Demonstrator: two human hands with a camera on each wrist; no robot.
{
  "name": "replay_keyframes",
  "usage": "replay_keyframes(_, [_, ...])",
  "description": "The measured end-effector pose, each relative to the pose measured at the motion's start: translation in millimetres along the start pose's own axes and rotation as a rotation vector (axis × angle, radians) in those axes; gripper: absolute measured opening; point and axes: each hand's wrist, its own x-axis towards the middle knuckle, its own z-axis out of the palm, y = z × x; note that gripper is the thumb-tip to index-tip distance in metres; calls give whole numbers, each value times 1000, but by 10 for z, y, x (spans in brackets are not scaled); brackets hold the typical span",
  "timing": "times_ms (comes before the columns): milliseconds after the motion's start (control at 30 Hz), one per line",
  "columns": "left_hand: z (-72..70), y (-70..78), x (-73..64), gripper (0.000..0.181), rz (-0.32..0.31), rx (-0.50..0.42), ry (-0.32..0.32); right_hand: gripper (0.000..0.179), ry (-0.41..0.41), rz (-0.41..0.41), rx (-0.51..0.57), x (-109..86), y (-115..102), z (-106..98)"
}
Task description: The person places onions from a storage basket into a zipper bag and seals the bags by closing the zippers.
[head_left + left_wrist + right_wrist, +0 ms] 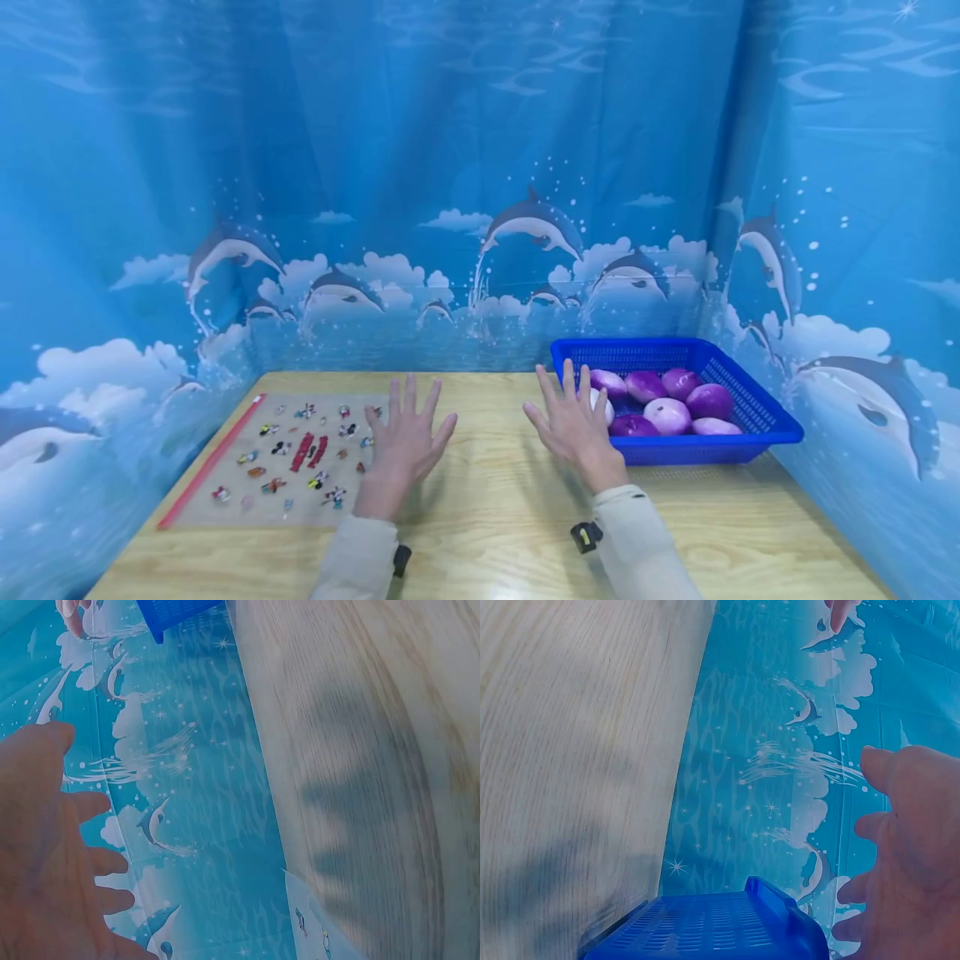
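My left hand (405, 442) is held over the table with its fingers spread and nothing in it. It overlaps the right side of a clear zip bag (240, 467) printed with small cartoon figures, its red zip strip along the left. My right hand (577, 425), also empty and with fingers spread, is beside the left end of a blue plastic basket (750, 417). In the basket lie several glossy, rounded purple-and-white things (667, 415); the fingers hide part of one white one. Both wrist views show the palms, the left hand (45, 855) and right hand (922, 847), holding nothing.
The pale wooden table (495, 517) carries the bag on its left and the basket at its back right. Blue curtains (465, 125) printed with dolphins and clouds enclose the back and both sides. Dark bands (587, 536) are worn at the wrists.
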Motion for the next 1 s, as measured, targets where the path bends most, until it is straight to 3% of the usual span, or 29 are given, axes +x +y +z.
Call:
replay_keyframes(333, [13,-166,-24,72,9,20,20,74,-3,-47,46,6,-9,-1])
replay_keyframes(533, [-54,-363,-37,70,52,17,34,77,59,-162,120,18,-15,20])
replay_keyframes(700, [-132,-514,-72,67,83,-30,55,68,133,-266,147,36,-36,38])
replay_keyframes(800, [-179,-591,-99,62,109,-48,67,61,124,-301,183,60,-51,59])
replay_keyframes(867, [-205,-655,-103,59,112,-79,49,57,97,-319,222,90,-59,78])
replay_keyframes(1000, [-236,-835,-64,56,60,-193,-65,51,37,-328,323,126,-67,109])
